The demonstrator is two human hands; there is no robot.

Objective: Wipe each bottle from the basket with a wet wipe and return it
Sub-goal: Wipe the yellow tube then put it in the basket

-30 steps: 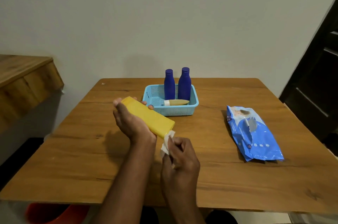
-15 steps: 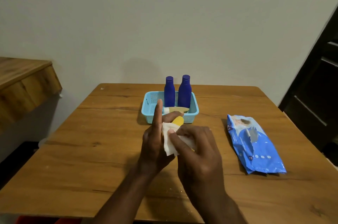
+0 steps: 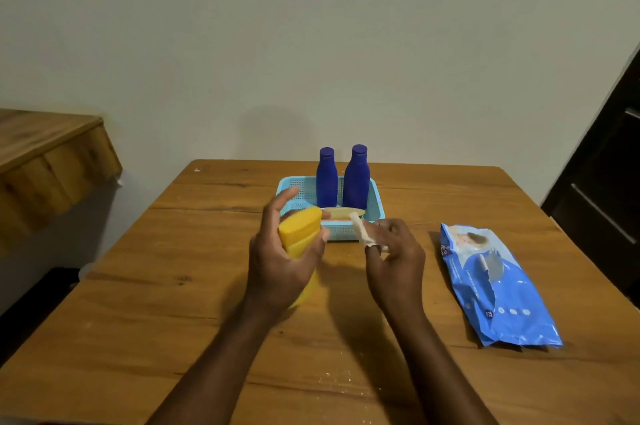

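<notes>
The left hand (image 3: 284,261) wraps around a yellow bottle (image 3: 300,232), palm and fingers closed on its body while the index finger stands free above it; the bottle's flat end points up and away from the person, and its lower part shows below the palm. The right hand (image 3: 394,258) pinches a crumpled white wet wipe (image 3: 362,232) between thumb and fingers, the wipe sticking up out of that narrow grip. The two hands sit just apart above the wooden table (image 3: 173,286), wipe and bottle not touching. Just behind them stands the light blue basket (image 3: 375,202), holding two dark blue bottles (image 3: 356,178) upright at the back and a beige tube (image 3: 341,213) lying along the front. A blue pack of wipes (image 3: 495,286) lies flat on the table to the right, well apart from the basket
</notes>
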